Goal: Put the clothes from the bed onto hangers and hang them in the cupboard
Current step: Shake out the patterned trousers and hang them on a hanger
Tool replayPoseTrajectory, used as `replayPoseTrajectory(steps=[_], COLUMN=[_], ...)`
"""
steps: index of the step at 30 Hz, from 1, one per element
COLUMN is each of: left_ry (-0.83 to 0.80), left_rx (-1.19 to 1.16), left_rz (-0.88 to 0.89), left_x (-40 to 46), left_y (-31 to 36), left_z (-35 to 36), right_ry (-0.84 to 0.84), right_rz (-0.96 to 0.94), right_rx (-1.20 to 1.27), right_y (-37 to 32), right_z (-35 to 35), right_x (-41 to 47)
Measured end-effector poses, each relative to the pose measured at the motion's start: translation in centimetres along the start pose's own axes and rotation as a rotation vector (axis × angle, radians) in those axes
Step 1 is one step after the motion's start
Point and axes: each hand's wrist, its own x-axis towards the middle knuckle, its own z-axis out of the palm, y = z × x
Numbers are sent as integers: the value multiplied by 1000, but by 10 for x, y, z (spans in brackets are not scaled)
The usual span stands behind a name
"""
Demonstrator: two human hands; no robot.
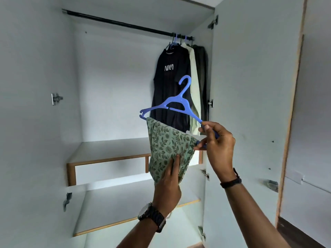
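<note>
Head view: right hand [217, 140] pinches end of blue plastic hanger [172, 102], thin moulded frame tilted, hook up. Green leaf-print cloth [169, 149], soft and creased, draped over hanger's lower bar, held in front of open white cupboard [107, 86]. Left hand [169, 183] grasps cloth's lower part, fingers up against fabric. Black metal rail [116, 22] runs across cupboard top. At rail's right end hang black T-shirt [170, 83], pale shirt [194, 72], dark garment [202, 77]. Smooth laminate shelves [111, 149] below, wood-edged.
</note>
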Motion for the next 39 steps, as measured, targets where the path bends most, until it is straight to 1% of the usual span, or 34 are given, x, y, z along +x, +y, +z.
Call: replayPoseTrajectory(steps=[1, 3, 6, 9, 12, 15, 20, 23, 29, 31, 35, 39], left_ry=[8, -3, 62, 129, 154, 200, 276, 306, 392, 429, 451, 439], left_rx=[5, -23, -11, 30, 63, 106, 111, 74, 161, 222, 435, 465], left_rz=[4, -30, -48, -25, -7, 20, 85, 96, 234, 262, 276, 238], left_x=[31, 67, 148, 227, 295, 361, 473, 542, 693, 732, 809, 868], left_y=[-12, -24, -59, -100, -143, -187, -260, -294, -349, -358, -366, -355], left_z=[11, 20, 42, 58, 69, 83, 103, 109, 105, 103, 93, 73], right_ry=[-11, -33, -65, -83, -99, -112, -124, -145, -75, -53, 3, 64], right_rz=[-13, -29, -50, -73, -113, -168, -279, -320, -408, -446, -527, -617], right_rx=[18, 35, 89, 121, 148, 142, 116, 77, 25, 2, -35, -78], right_y=[20, 39, 80, 114, 150, 186, 242, 261, 286, 290, 294, 290], right_z=[13, 29, 68, 114, 156, 199, 272, 314, 382, 395, 418, 430], right_x=[28, 63, 138, 207, 262, 314, 405, 468, 593, 626, 691, 751])
